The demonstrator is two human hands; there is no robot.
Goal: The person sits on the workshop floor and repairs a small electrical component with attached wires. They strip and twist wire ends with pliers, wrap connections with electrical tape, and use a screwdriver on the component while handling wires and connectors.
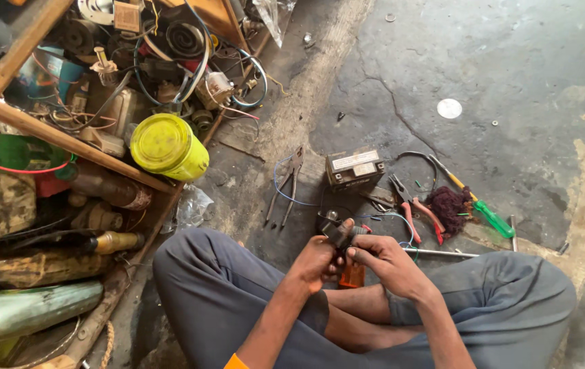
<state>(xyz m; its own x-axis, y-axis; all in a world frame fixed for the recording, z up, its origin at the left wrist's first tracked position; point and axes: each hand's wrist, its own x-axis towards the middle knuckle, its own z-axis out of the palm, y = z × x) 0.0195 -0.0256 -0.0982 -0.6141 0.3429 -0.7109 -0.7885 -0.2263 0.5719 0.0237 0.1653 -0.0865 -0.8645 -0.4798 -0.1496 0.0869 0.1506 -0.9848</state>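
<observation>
Low in the frame's centre, the left hand (pixel 316 263) and right hand (pixel 381 263) both close their fingers on a small dark part (pixel 340 234) above an orange piece (pixel 352 275), seemingly mid-work, while red-handled pliers (pixel 412 208), a boxy battery (pixel 355 168) and a green-handled screwdriver (pixel 485 212) lie unused on the floor (pixel 511 68) beyond.

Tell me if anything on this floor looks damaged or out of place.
The concrete floor is cracked and patchy. Pliers, a green-handled screwdriver and loose wires lie scattered around a small box beyond both hands.
</observation>
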